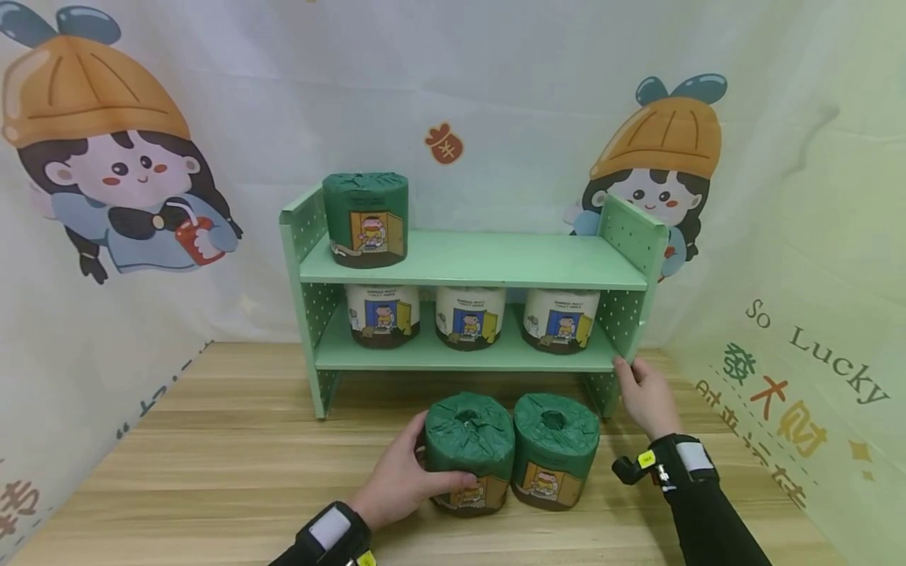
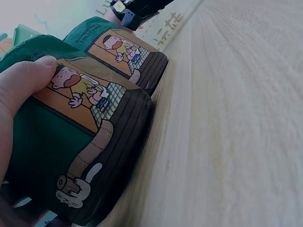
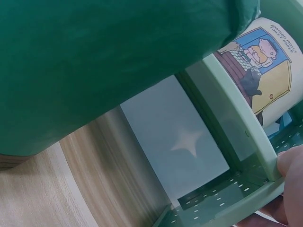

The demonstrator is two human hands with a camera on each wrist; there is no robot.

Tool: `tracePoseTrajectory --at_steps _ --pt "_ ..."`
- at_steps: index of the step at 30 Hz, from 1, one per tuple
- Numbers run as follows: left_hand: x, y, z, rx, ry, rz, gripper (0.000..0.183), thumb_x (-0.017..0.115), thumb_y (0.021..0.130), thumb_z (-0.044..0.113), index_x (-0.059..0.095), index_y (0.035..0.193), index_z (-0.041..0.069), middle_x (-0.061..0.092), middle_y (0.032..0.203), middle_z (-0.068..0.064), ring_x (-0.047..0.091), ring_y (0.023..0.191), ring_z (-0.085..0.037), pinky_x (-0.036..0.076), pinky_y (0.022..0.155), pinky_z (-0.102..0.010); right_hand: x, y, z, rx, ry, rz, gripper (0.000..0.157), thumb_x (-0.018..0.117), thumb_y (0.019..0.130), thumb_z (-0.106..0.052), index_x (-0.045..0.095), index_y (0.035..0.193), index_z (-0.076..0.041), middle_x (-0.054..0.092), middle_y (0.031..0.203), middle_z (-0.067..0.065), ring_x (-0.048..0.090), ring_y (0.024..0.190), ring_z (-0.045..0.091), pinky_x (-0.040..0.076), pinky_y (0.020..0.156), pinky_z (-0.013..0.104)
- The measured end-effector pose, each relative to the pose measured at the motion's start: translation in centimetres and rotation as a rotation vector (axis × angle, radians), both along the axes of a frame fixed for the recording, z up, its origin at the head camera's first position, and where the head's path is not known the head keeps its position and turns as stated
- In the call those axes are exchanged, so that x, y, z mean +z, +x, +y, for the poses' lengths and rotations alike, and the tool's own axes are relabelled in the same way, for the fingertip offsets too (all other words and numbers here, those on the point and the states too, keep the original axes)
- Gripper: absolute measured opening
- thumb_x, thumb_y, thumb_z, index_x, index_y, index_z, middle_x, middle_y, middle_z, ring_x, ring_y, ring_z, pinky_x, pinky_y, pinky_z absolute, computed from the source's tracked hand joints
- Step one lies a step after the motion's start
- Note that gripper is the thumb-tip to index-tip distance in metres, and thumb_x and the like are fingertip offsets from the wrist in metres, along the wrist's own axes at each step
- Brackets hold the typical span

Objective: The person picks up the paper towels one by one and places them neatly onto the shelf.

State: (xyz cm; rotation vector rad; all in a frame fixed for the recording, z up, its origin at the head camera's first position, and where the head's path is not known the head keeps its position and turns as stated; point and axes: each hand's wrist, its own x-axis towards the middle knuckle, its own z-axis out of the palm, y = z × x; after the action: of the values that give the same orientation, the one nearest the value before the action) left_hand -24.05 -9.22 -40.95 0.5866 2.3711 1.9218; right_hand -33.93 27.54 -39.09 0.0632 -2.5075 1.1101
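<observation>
My left hand [image 1: 398, 478] grips a green-wrapped toilet paper roll [image 1: 470, 448] from its left side, thumb across the printed front and fingers behind. This roll stands on the wooden table in front of the shelf. A second green-wrapped toilet paper roll [image 1: 557, 452] stands close against its right side; in the right wrist view it fills the upper left. At the right end of the light green two-tier shelf [image 1: 467, 360], my right hand [image 1: 650, 399] holds the side panel near the lower board, thumb on the front edge. Its other fingers lie partly hidden behind the panel.
One green-wrapped roll [image 1: 368, 220] stands at the left of the shelf's upper board. On the lower board are three white-wrapped rolls [image 1: 469, 317], spaced apart. A printed cloth [image 1: 495, 94] hangs behind and at both sides of the wooden table [image 1: 212, 440].
</observation>
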Motion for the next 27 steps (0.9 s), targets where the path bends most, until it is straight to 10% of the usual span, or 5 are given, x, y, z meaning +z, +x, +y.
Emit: tracePoseTrajectory --at_steps 12,27 --pt "-2.7 -2.0 -0.3 0.025 -0.009 -0.012 0.094 0.091 0.072 0.031 0.035 0.147 0.021 0.047 0.133 -0.006 0.051 0.114 -0.022 0.049 0.094 -0.044 0.0 0.0 0.0 0.001 -0.002 0.004 0.048 0.038 0.109 -0.040 0.061 0.121 0.001 0.047 0.065 0.007 0.042 0.053 0.021 0.034 0.043 0.031" --pt "0.5 -0.3 -0.3 0.023 0.026 -0.020 0.088 0.088 0.077 0.026 0.035 0.146 0.013 0.047 0.132 -0.009 0.052 0.112 -0.026 0.050 0.091 -0.045 0.1 0.1 0.0 0.006 -0.006 0.008 0.046 0.039 0.109 -0.039 0.062 0.110 0.001 0.045 0.061 0.005 0.041 0.050 0.019 0.032 0.040 0.029"
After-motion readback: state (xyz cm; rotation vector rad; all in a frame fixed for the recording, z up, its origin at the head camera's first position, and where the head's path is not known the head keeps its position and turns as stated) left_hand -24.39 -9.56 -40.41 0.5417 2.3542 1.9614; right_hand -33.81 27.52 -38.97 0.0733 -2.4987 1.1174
